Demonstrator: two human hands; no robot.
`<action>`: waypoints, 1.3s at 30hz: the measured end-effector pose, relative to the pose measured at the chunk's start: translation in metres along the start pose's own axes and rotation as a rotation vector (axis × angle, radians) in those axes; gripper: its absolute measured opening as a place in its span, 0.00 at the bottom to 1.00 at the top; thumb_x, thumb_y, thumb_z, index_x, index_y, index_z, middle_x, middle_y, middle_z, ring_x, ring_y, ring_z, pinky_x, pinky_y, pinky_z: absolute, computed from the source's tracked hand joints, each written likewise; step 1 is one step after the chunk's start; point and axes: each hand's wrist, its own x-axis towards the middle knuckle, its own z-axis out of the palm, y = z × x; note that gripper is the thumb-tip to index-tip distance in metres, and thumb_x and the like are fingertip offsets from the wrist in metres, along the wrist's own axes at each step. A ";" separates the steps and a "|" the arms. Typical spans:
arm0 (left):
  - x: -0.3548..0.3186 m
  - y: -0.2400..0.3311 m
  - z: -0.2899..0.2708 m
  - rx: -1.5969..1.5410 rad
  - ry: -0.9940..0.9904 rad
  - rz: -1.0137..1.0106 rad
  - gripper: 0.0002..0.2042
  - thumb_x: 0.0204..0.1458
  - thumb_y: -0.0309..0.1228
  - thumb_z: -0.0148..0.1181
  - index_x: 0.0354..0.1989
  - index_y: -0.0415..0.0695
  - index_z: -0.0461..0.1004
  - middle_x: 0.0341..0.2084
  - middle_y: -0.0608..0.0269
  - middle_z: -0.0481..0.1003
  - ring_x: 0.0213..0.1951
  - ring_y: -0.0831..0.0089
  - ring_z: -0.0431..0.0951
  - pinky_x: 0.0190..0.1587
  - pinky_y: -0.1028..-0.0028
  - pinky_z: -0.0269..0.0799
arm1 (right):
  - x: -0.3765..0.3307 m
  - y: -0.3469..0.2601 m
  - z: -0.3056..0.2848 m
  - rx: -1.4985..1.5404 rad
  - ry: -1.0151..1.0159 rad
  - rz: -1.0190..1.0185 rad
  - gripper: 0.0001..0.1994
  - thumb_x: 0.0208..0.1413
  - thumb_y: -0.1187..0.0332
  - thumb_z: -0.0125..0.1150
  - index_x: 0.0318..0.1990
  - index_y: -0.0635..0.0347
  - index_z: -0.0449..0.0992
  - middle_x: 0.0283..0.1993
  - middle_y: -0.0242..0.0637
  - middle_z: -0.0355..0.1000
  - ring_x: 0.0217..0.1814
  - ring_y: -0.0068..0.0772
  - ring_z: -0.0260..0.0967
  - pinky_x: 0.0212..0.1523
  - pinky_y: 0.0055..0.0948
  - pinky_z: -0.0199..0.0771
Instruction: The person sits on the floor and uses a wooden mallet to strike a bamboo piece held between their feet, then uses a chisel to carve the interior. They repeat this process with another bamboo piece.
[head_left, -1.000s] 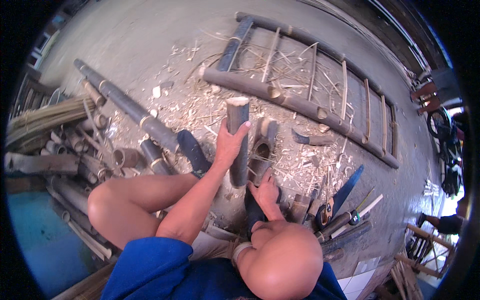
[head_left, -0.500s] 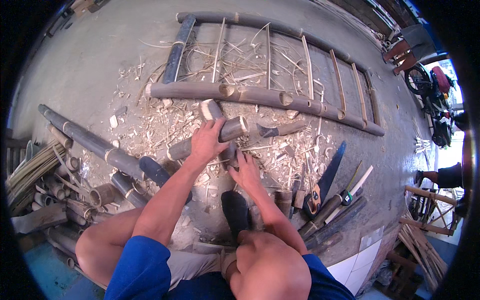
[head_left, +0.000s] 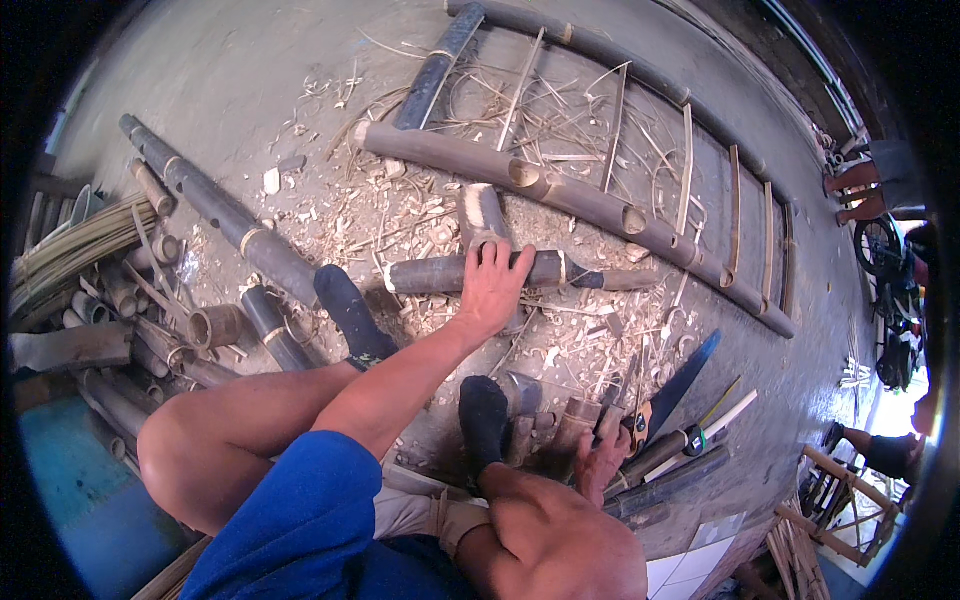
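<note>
My left hand [head_left: 488,292] is wrapped over the top of a short dark bamboo tube [head_left: 430,276], which lies crosswise on a thicker bamboo block [head_left: 482,215] with a pale cut top. Low on the right, my right hand [head_left: 600,462] has its fingers curled at the lower end of a wooden-handled knife [head_left: 612,420]; part of the grip is hidden. The handsaw [head_left: 680,385], with a dark blade and orange-black handle, lies right beside that hand. A cut bamboo stub [head_left: 575,420] stands just to the left of the knife.
A ladder-like bamboo frame [head_left: 580,205] lies beyond, amid shavings [head_left: 400,215]. At left are a long bamboo pole [head_left: 215,208], a bundle of thin strips [head_left: 85,250] and piled offcuts [head_left: 150,345]. A tape measure [head_left: 694,440] lies right. Other people and a motorcycle [head_left: 885,300] are far right.
My right hand has left the bamboo and moved down right to the tools. The tube under my left hand now lies more level. The whole view has shifted and turned slightly.
</note>
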 end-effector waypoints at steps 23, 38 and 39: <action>-0.012 0.004 0.021 -0.107 0.059 -0.050 0.22 0.55 0.27 0.53 0.60 0.48 0.65 0.55 0.49 0.66 0.60 0.50 0.65 0.65 0.47 0.56 | -0.026 0.065 0.043 0.005 -0.027 0.279 0.33 0.57 0.57 0.67 0.66 0.62 0.65 0.59 0.65 0.63 0.59 0.69 0.63 0.59 0.57 0.66; 0.012 -0.020 0.000 -0.160 -0.203 -0.060 0.35 0.51 0.47 0.69 0.65 0.45 0.65 0.52 0.52 0.73 0.55 0.52 0.73 0.59 0.54 0.68 | -0.018 0.081 0.031 -0.058 -0.079 0.173 0.35 0.53 0.62 0.66 0.68 0.66 0.63 0.63 0.62 0.64 0.64 0.66 0.61 0.65 0.55 0.63; 0.021 -0.027 -0.003 -0.243 -0.198 -0.080 0.35 0.51 0.48 0.69 0.65 0.45 0.65 0.52 0.49 0.74 0.53 0.50 0.74 0.58 0.54 0.69 | -0.019 0.084 0.031 -0.060 -0.114 0.204 0.36 0.53 0.61 0.66 0.68 0.66 0.63 0.62 0.62 0.64 0.64 0.66 0.61 0.65 0.55 0.63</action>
